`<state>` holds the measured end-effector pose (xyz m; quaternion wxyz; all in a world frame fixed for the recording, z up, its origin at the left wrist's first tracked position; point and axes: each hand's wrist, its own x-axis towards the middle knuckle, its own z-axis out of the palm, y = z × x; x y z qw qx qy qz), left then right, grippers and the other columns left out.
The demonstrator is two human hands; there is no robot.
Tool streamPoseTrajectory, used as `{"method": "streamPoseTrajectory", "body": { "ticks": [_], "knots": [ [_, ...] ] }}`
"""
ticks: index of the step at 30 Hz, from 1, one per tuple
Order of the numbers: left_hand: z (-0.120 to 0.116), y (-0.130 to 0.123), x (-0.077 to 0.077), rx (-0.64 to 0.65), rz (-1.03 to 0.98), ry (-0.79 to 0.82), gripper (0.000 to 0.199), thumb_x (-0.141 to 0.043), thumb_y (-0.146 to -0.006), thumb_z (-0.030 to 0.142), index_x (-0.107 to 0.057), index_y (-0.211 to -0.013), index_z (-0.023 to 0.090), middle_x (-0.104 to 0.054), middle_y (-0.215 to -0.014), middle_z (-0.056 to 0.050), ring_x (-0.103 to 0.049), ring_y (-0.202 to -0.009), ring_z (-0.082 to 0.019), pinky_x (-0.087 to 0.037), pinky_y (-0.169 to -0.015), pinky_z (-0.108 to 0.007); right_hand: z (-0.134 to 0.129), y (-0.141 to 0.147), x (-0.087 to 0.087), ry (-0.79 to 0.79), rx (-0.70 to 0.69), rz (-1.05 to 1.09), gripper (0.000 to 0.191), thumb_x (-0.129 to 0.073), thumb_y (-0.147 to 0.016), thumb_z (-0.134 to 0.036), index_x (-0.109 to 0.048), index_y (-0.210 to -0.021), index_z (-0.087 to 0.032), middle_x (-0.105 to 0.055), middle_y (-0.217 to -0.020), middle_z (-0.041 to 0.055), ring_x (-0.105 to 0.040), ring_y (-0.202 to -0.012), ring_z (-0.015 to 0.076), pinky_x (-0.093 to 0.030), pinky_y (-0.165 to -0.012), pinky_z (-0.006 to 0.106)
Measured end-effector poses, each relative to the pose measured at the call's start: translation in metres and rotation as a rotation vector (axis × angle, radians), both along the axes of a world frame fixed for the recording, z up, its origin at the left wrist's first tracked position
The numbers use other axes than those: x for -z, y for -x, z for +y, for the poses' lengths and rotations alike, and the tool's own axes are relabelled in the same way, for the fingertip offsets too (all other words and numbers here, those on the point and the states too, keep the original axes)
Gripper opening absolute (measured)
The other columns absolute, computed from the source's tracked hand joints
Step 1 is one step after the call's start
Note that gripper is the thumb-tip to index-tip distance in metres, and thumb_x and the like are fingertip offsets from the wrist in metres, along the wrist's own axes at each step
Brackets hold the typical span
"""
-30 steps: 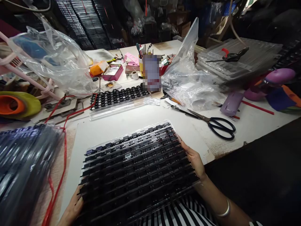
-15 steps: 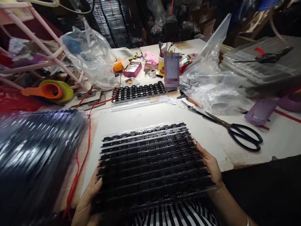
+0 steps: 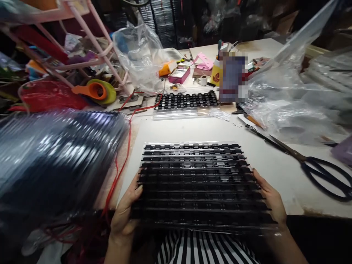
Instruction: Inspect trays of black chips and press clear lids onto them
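Nearest: black-and-white striped cloth (image 3: 198,247) is showing below the near edge of a broad rectangular tray of clear, glossy plastic holding ridged black strips (image 3: 200,183). The tray is lying between both hands, its far part over a smooth white work surface (image 3: 178,128); whether it is touching that surface, cannot tell.

Left hand (image 3: 125,207) is gripping the tray's left edge, fingers part-curled, thumb at the rim, other fingertips hidden. Right hand (image 3: 272,201) is holding the right edge likewise, fingers bent partly closed, tips mostly out of sight beneath.

Left side: a blurred stack of shiny dark ribbed plastic (image 3: 63,157) is filling the corner, thin red cord (image 3: 128,154) running beside it. Right side: long-bladed scissors with dark looped handles (image 3: 305,159) are lying open on the surface.

Farther: a smaller clear tray of black notched pieces (image 3: 187,101) is lying apart from the held one. Crinkled transparent plastic sheeting (image 3: 297,106) is heaping up at right. An orange round-mouthed scoop (image 3: 96,91) is resting against a yellow-green piece (image 3: 110,91), near a pink tubular rack (image 3: 103,36). Beyond, a white tape roll (image 3: 202,80) is sitting between a magenta open box (image 3: 179,75) and a yellow cup (image 3: 216,75).
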<state>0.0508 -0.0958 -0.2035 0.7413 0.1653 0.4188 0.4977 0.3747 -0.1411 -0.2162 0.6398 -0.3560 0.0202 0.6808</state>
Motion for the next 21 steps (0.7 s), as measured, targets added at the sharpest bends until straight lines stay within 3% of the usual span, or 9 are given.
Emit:
{"method": "streamPoseTrajectory", "body": {
  "ticks": [3,9,15,21],
  "knots": [
    [0.0,-0.002,-0.003,0.028,0.006,-0.015,0.063,-0.052,-0.087,0.018,-0.03,-0.145,0.032,-0.061,-0.128,-0.005,-0.056,-0.117,-0.024,-0.037,-0.107,-0.041,-0.001,-0.005,0.003,-0.034,-0.017,-0.035,0.023,-0.059,-0.086,-0.018,-0.074,-0.09,-0.035,-0.076,-0.083,-0.0037,-0.072,-0.084,0.0184,-0.052,-0.095,0.036],
    [0.0,-0.004,-0.004,0.054,0.008,-0.058,0.062,-0.052,-0.086,0.017,-0.032,-0.144,0.028,-0.063,-0.124,-0.006,-0.058,-0.114,-0.023,-0.039,-0.105,-0.04,0.006,0.0,-0.015,-0.108,-0.09,0.047,0.027,-0.052,-0.088,-0.031,-0.069,-0.109,-0.027,-0.073,-0.102,0.0083,-0.067,-0.1,0.027,-0.047,-0.096,0.053],
    [0.0,-0.002,-0.002,0.072,-0.008,-0.074,0.061,-0.051,-0.087,0.017,-0.031,-0.144,0.027,-0.063,-0.124,-0.007,-0.059,-0.113,-0.023,-0.041,-0.103,-0.039,0.005,0.015,-0.026,-0.101,-0.058,0.103,0.026,-0.052,-0.088,-0.031,-0.07,-0.106,-0.027,-0.073,-0.103,0.0084,-0.066,-0.104,0.0273,-0.046,-0.096,0.053],
    [0.001,-0.001,-0.003,0.083,-0.01,-0.064,0.059,-0.05,-0.088,0.017,-0.032,-0.144,0.026,-0.064,-0.122,-0.007,-0.059,-0.113,-0.023,-0.04,-0.104,-0.039,-0.006,-0.002,-0.002,-0.004,-0.11,0.081,0.018,-0.057,-0.088,-0.026,-0.074,-0.092,-0.028,-0.075,-0.093,0.0026,-0.069,-0.096,0.023,-0.049,-0.097,0.047]
  ]
}}
